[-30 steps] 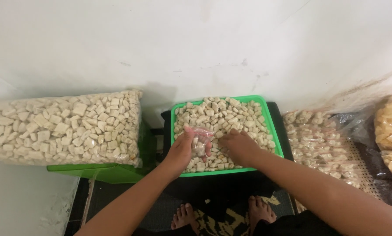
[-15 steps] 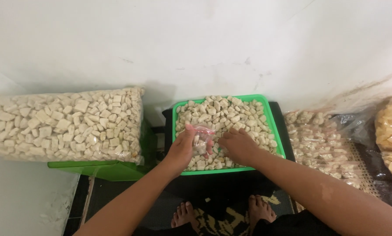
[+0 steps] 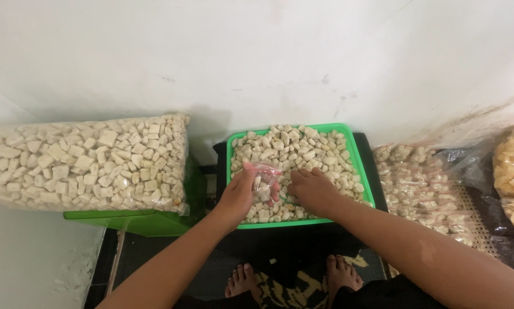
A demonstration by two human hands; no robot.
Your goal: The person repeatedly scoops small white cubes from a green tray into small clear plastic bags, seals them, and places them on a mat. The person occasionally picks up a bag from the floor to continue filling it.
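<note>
White wall rises behind a green tray [image 3: 357,166] heaped with pale cracker cubes [image 3: 302,149]. The left hand [image 3: 239,193] pinches a small clear bag [image 3: 264,183] just above the cubes, a few pieces already inside. The right hand [image 3: 311,189] has shifted from half a second ago and rests on the cubes, fingers curled as if scooping; whether they grip any is unclear. A large clear sack of cubes [image 3: 85,163] lies well to the left, with small filled packets [image 3: 420,183] to the right.
</note>
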